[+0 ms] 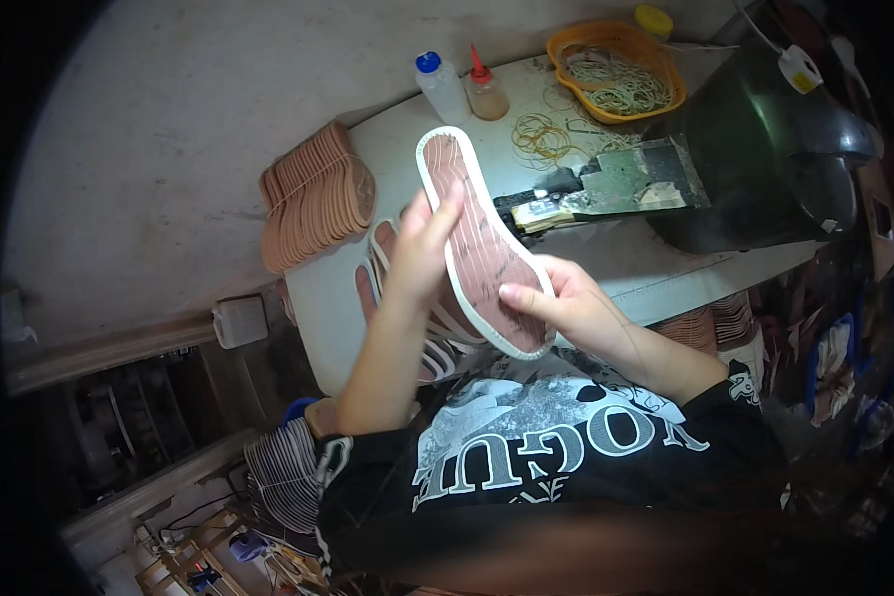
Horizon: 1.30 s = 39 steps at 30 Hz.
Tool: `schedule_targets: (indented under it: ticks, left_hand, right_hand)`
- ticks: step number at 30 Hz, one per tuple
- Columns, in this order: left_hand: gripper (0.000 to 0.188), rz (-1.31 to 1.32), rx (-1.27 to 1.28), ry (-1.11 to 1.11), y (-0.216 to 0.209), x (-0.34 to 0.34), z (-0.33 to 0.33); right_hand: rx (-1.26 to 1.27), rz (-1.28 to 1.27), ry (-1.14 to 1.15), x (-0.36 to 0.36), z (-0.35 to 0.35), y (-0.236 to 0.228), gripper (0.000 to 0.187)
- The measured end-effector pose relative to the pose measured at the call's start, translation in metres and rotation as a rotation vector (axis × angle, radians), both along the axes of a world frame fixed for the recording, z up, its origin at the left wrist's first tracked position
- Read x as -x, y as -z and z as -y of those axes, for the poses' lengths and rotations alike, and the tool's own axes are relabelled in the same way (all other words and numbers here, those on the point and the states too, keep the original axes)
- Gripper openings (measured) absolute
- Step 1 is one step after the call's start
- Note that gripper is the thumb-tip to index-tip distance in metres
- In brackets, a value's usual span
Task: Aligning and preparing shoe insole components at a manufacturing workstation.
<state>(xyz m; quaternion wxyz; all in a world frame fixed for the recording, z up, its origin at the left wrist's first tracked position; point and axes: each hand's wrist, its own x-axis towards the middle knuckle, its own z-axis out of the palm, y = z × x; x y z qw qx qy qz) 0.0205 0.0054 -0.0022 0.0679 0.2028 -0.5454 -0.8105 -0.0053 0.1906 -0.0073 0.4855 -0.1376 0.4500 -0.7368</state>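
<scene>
Both my hands hold one shoe sole (482,253), brown with a white rim and thin pale lines running along its face. It is tilted up above the table, its narrower end pointing away from me. My left hand (422,243) grips its left edge, thumb lying on the brown face. At the near right end my right hand (561,298) closes round the edge, thumb pressed on the face. Beneath my left forearm several more white-rimmed soles (382,238) lie on the table, partly hidden by my arm and the held sole.
A banded stack of brown soles (318,199) stands at the table's left edge. Behind are a blue-capped bottle (442,89), a red-tipped bottle (487,96), loose rubber bands (541,139) and an orange basket (616,74) of bands. A dark green machine (755,159) occupies the right.
</scene>
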Motion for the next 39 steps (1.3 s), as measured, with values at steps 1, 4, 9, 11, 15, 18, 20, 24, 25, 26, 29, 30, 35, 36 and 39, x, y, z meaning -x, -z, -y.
schedule_targets:
  ticks: [1,4,9,11,15,18,20,24,25,26,29,30,35,36,39]
  left_hand:
    - [0.029,0.010,-0.179,0.008,-0.011,-0.019,-0.007]
    - [0.029,-0.103,-0.057,-0.008,-0.004,-0.048,-0.025]
    - [0.028,-0.239,0.238,-0.218,0.003,-0.064,-0.046]
    - [0.030,-0.283,0.287,-0.248,0.010,-0.069,-0.050]
    - [0.033,-0.223,0.522,-0.154,0.015,-0.076,-0.051]
    - [0.033,-0.234,0.717,-0.086,0.011,-0.074,-0.059]
    - [0.031,-0.215,0.774,-0.060,0.008,-0.073,-0.062]
    - [0.029,-0.235,0.880,-0.100,0.010,-0.070,-0.070]
    - [0.029,-0.243,0.925,-0.111,0.013,-0.069,-0.070]
    - [0.031,-0.213,0.964,-0.096,0.015,-0.069,-0.068]
    - [0.034,-0.160,0.955,-0.137,0.016,-0.070,-0.063]
    - [0.038,-0.163,0.877,-0.149,0.011,-0.069,-0.061]
    - [0.033,-0.144,0.710,-0.304,0.017,-0.071,-0.044]
    - [0.029,-0.195,0.587,-0.299,0.019,-0.068,-0.042]
    - [0.024,-0.262,0.403,-0.284,0.024,-0.059,-0.053]
  right_hand:
    - [-0.025,-0.066,-0.059,-0.003,-0.001,-0.004,0.025]
    - [-0.072,-0.382,0.192,-0.005,0.004,-0.009,0.024]
    - [-0.250,-0.999,0.209,0.006,0.007,-0.020,0.019]
    - [-0.249,-1.051,0.201,0.009,0.004,-0.025,0.017]
    - [-0.328,-1.474,0.050,0.017,-0.005,-0.039,0.014]
    - [-0.468,-1.840,-0.256,0.019,-0.008,-0.048,0.011]
    - [-0.578,-1.935,-0.395,0.012,-0.009,-0.049,0.010]
    - [-0.556,-2.066,-0.463,0.014,-0.003,-0.051,0.011]
    - [-0.510,-2.082,-0.453,0.015,0.000,-0.049,0.010]
    - [-0.402,-2.020,-0.278,0.017,0.002,-0.040,0.012]
    - [-0.235,-1.687,-0.152,0.031,0.002,-0.029,0.011]
    - [-0.301,-1.389,-0.061,0.032,0.000,-0.023,0.009]
    - [-0.229,-0.712,0.055,0.040,-0.024,-0.014,0.014]
    - [-0.199,-0.725,0.104,0.036,-0.029,-0.010,0.013]
    - [-0.236,-1.053,0.081,0.012,-0.034,0.002,0.036]
